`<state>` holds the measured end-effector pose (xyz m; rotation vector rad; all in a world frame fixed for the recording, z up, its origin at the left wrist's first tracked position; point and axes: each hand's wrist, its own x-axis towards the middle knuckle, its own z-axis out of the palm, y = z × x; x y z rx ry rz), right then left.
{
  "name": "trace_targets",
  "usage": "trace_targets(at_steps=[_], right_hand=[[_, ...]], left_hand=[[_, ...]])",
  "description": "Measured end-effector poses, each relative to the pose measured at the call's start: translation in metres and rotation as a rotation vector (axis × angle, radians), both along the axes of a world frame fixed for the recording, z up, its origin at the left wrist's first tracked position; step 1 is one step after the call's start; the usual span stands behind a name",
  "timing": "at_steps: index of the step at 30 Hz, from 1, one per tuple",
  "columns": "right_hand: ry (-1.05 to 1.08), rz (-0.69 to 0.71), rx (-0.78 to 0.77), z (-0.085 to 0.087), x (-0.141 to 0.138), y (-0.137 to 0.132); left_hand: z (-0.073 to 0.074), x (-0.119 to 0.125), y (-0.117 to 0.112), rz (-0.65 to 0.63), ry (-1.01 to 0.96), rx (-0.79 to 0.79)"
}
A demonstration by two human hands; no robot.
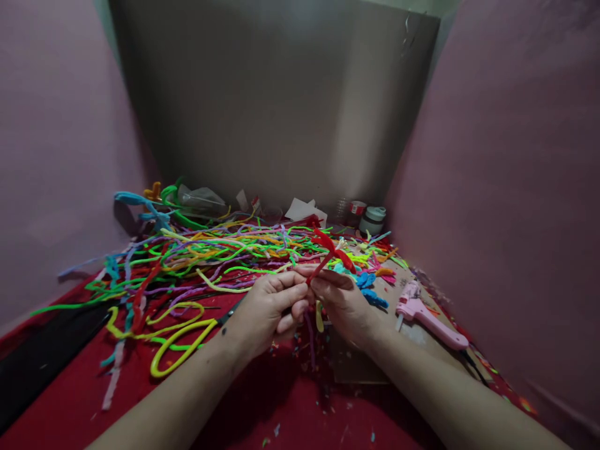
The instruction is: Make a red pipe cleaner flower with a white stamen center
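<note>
Both of my hands meet over the middle of the red cloth, pinching a red pipe cleaner (323, 265) whose upper end spreads into fuzzy, petal-like loops. My left hand (276, 303) has its thumb and fingers closed at the lower end of the red stem. Close against it, my right hand (342, 303) grips the same stem with thumb and fingers. Part of the stem is hidden by the fingertips. Just behind the hands spreads a heap of colourful pipe cleaners (239, 247). Yellow-handled scissors (180, 350) lie left of my left hand.
A pink glue gun (429, 319) rests on a cardboard sheet (360, 365) at the right, its cord trailing off. Blue fuzzy pieces (370, 290) lie near my right hand. A lidded jar (372, 220) stands at the back. Pink panels (506, 187) flank the work area.
</note>
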<state>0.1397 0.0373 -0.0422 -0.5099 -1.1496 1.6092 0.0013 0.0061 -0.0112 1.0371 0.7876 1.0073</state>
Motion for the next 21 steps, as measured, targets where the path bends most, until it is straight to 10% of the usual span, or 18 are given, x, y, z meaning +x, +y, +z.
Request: trace_targets(at_steps=[14, 21], right_hand=[[0.013, -0.048, -0.028, 0.017, -0.003, -0.01], [-0.084, -0.287, -0.048, 0.045, 0.037, -0.018]], left_hand=[[0.002, 0.001, -0.004, -0.019, 0.24, 0.251], [0.004, 0.001, 0.0, 0.095, 0.315, 0.334]])
